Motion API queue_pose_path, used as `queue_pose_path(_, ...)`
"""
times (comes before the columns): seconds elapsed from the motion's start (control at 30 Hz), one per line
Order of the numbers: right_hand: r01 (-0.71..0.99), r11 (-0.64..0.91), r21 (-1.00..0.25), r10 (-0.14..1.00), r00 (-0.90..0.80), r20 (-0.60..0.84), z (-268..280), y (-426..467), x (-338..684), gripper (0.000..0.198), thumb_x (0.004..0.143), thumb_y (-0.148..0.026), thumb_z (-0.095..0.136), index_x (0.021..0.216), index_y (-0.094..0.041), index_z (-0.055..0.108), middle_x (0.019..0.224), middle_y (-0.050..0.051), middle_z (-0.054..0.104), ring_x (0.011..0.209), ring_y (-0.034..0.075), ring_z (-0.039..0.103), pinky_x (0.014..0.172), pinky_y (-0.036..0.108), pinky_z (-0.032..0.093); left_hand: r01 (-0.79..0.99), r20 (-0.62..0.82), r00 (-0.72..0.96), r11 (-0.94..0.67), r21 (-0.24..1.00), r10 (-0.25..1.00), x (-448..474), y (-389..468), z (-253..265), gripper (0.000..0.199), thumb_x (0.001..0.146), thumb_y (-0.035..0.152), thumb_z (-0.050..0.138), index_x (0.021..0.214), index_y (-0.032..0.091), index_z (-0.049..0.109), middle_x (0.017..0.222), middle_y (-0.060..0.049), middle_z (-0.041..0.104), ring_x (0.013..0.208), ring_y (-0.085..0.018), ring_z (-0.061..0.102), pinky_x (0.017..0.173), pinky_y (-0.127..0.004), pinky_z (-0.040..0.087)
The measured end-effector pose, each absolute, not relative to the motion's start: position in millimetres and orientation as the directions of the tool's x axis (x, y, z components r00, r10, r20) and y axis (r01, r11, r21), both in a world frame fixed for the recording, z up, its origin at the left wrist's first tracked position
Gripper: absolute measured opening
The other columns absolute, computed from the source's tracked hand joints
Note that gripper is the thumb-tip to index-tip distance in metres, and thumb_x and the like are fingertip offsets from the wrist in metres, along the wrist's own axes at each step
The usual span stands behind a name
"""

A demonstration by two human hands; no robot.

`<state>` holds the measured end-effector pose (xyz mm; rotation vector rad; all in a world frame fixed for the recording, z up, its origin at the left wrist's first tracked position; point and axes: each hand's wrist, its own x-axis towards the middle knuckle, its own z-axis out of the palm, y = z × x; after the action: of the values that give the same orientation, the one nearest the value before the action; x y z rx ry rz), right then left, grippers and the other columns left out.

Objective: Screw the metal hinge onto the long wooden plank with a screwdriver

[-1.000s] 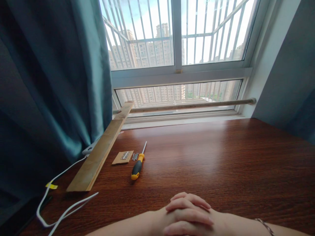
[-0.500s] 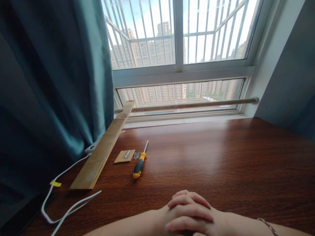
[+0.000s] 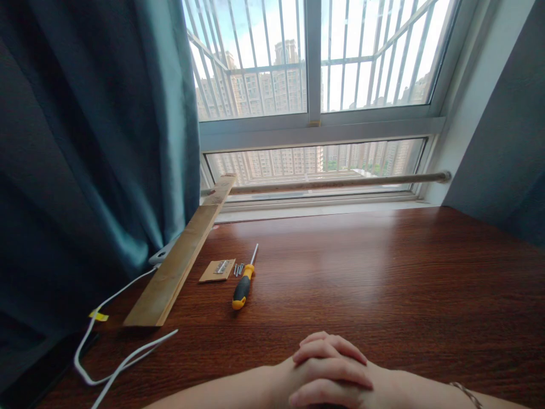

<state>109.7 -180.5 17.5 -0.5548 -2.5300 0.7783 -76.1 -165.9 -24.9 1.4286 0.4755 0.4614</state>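
At the bottom middle of the head view, my left hand (image 3: pixel 293 372) and my right hand (image 3: pixel 373 379) are clasped over the table, their fingers closed and interlaced. No tool shows in either hand; the undersides of both are hidden. Beyond them, to the left, lies a screwdriver (image 3: pixel 242 288) with a yellow and black handle, its shaft pointing toward the window. Several screws (image 3: pixel 239 270) rest just left of its shaft. Beside the screws is a piece of cardboard (image 3: pixel 212 274) with small metal parts on it, too small to make out.
A long wooden board (image 3: pixel 176 255) lies at the left, its far end by the window rail (image 3: pixel 340 183). A white cable (image 3: pixel 123 365) loops over the near left of the brown table (image 3: pixel 404 289). A blue curtain (image 3: pixel 106 142) hangs at the left.
The whole view has shifted very slightly, so things appear a little further right. My clasped hands and the objects on the table keep their places.
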Motion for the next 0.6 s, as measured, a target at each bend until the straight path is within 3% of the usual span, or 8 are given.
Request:
queue_pose_path(0.17, 0.258, 0.716, -0.649, 0.508, -0.830, 0.231, 6, -180, 111, 0.035, 0.085, -0.046, 0.049, 0.119, -0.042, 0.051, 0.113, -0.003, 0.061, 0.110, 0.016, 0.054, 0.097, 0.030, 0.042, -0.088, 0.002, 0.822, 0.123, 0.989, 0.570, -77, -168, -14, 0.048, 0.080, 0.034, 0.052, 0.126, 0.036, 0.041, 0.098, 0.001, 0.053, 0.050, -0.004, 0.045, 0.047, -0.019, 0.033)
queue_pose_path(0.27, 0.281, 0.703, -0.654, 0.532, -0.817, 0.221, 6, -181, 112, 0.032, 0.090, -0.043, 0.040, 0.121, -0.041, 0.049, 0.114, -0.004, 0.060, 0.108, 0.014, 0.055, 0.094, 0.030, 0.043, -0.083, -0.001, 0.834, 0.128, 0.988, 0.552, -77, -169, -9, 0.051, 0.079, 0.034, 0.054, 0.128, 0.037, 0.041, 0.103, -0.002, 0.053, 0.060, -0.010, 0.053, 0.050, -0.021, 0.036)
queue_pose_path(0.4, 0.280, 0.733, -0.620, 0.528, -0.809, 0.259, 16, -184, 111, 0.037, 0.081, -0.044, 0.056, 0.118, -0.045, 0.051, 0.124, -0.005, 0.054, 0.118, 0.020, 0.048, 0.099, 0.031, 0.040, -0.045, -0.023, 0.825, 0.106, 0.993, 0.565, -76, -171, -14, 0.054, 0.083, 0.037, 0.046, 0.134, 0.039, 0.030, 0.113, -0.002, 0.051, 0.075, -0.014, 0.059, 0.054, -0.024, 0.039)
queue_pose_path(0.6, 0.282, 0.746, -0.604, 0.534, -0.795, 0.288, 31, -185, 110, 0.037, 0.083, -0.045, 0.053, 0.120, -0.045, 0.051, 0.127, -0.005, 0.052, 0.121, 0.021, 0.044, 0.101, 0.031, 0.039, 0.068, -0.033, 0.846, -0.046, 0.997, 0.532, -66, -165, -17, 0.058, 0.079, 0.040, 0.054, 0.133, 0.036, 0.033, 0.116, -0.005, 0.050, 0.086, -0.017, 0.060, 0.059, -0.025, 0.044)
